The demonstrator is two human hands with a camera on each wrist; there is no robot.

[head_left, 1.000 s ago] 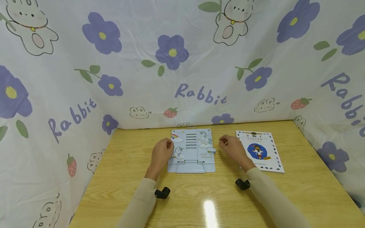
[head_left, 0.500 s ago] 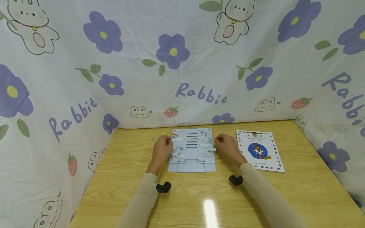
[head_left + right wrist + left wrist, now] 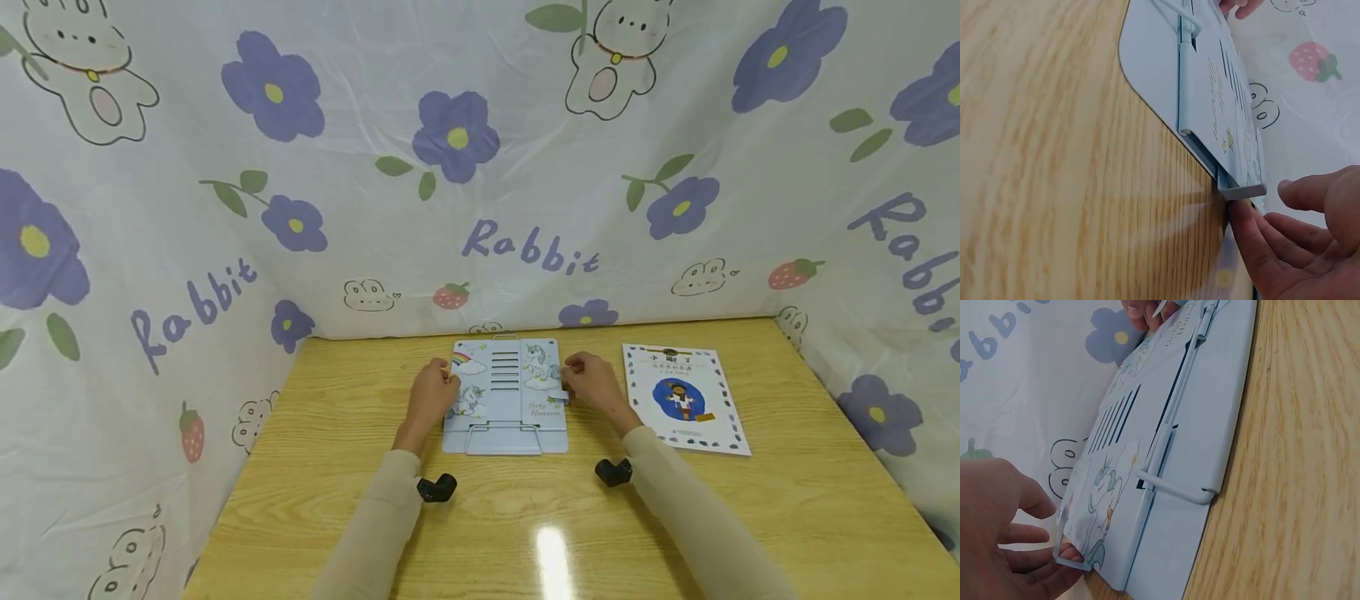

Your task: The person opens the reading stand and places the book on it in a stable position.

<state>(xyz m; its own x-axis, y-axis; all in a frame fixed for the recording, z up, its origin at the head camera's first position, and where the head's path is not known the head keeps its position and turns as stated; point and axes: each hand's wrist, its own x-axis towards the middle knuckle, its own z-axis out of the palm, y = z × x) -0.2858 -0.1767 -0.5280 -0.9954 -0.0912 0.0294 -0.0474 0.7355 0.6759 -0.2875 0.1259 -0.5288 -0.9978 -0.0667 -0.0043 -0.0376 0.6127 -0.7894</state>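
Note:
A pale blue folding book stand [image 3: 505, 408] with unicorn drawings, slots and a wire bar along its front lies flat on the table. My left hand [image 3: 435, 389] is at its left edge. In the left wrist view, the left fingertips [image 3: 1071, 556] reach in by a small side clip [image 3: 1072, 562], and the thumb stays beside the edge. On the opposite side is my right hand [image 3: 595, 385]. Its fingertips [image 3: 1239, 215] come up under the edge beside another clip [image 3: 1244, 190], while the thumb stands a little off the stand.
To the right lies a white picture book [image 3: 678, 398] with a blue round picture on its cover. A printed rabbit-and-flower cloth [image 3: 525, 200] hangs behind the wooden table [image 3: 322, 492]. Each wrist carries a black camera [image 3: 437, 488].
My right hand has moved left, from beside the stand to its right edge. The left hand has shifted only slightly; the stand and picture book lie where they were.

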